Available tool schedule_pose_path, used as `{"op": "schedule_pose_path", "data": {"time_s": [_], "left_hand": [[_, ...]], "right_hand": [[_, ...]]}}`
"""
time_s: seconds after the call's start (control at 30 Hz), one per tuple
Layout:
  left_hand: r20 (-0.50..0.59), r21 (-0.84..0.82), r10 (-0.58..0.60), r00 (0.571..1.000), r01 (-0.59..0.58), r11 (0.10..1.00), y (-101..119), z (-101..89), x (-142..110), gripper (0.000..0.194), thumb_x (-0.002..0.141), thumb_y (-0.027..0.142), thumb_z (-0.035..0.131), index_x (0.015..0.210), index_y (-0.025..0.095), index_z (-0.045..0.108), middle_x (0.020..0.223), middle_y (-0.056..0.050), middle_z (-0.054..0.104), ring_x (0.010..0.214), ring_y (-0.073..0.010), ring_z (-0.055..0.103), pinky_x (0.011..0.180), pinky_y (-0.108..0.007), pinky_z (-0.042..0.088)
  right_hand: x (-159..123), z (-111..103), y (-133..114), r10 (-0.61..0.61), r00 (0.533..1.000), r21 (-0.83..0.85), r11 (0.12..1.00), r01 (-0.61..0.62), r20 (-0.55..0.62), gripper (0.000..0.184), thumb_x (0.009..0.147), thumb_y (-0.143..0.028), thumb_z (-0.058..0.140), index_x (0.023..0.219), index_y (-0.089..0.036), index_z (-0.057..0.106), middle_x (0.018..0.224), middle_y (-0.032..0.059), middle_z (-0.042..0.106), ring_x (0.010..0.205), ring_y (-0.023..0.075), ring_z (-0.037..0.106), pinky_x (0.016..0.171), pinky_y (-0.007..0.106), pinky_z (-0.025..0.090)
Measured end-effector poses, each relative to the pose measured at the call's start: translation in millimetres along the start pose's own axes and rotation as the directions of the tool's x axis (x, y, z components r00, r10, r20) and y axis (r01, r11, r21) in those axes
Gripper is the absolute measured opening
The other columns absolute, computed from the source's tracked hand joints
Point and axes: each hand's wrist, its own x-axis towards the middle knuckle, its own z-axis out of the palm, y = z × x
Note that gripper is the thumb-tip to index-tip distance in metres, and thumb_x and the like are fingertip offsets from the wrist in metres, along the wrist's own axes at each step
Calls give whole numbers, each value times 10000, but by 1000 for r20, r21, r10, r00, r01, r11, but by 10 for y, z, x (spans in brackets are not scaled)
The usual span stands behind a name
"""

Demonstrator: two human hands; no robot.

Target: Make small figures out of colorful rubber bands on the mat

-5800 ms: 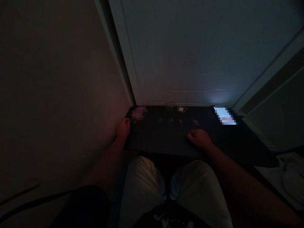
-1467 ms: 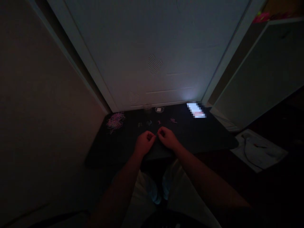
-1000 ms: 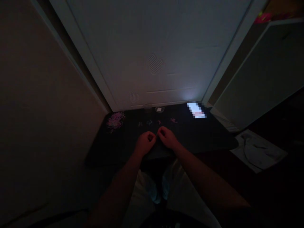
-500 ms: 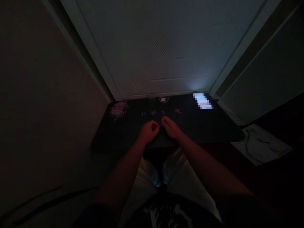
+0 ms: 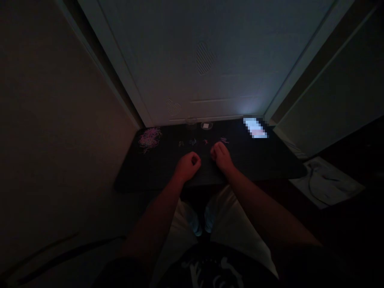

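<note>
The scene is very dark. My left hand (image 5: 188, 166) rests on a black table (image 5: 264, 168) with its fingers curled in; whatever it may hold is too small and dim to name. My right hand (image 5: 221, 155) sits a little apart to the right, fingers also curled, close to a row of small coloured clusters (image 5: 193, 141). A heap of pink and pale loose bands (image 5: 149, 138) lies at the table's far left corner.
A lit, blurred phone screen (image 5: 255, 128) glows at the far right of the table. A small round dish (image 5: 206, 125) and a clear cup (image 5: 191, 121) stand by the white door (image 5: 210, 60). A wall is at left, a white cabinet at right.
My hands, which were pinched together at the table's middle, have drawn apart; the right hand has moved forward and right toward the small clusters. The camera has tilted slightly.
</note>
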Motion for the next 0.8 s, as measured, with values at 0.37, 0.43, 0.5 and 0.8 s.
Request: {"op": "schedule_pose_path", "data": {"time_s": [0.37,0.43,0.5,0.8], "left_hand": [[-43,-99,-13,999,8,995,60,-13,-14,213,746,356,592,860,176,586,790,-14,642,683,-117,572,624,-242,450],[-33,-121,-12,999,8,993,66,-13,-17,256,726,365,620,892,173,591,810,-21,652,691,-121,580,637,-248,460],[-15,-123,-12,1000,10,992,60,-8,-15,256,725,365,623,894,174,602,817,-25,660,696,-124,586,649,-252,465],[-7,-109,16,1000,-17,994,43,-13,-7,157,787,313,541,821,182,621,782,-4,651,695,-115,579,644,-238,446]], "right_hand": [[-29,-11,-15,-3,998,-125,992,11,65,256,865,-422,402,707,-221,380,554,-50,392,486,101,372,464,234,306],[-64,14,-65,-35,988,-301,950,79,149,220,858,-383,409,726,-209,428,615,-28,445,565,113,412,530,244,338],[-83,31,-102,-62,975,-401,904,145,212,186,850,-343,412,739,-200,454,670,-13,479,634,124,440,594,255,356],[-78,45,-121,-50,973,-469,870,153,226,152,842,-306,400,741,-201,442,682,-10,481,646,133,443,615,265,348]]}}
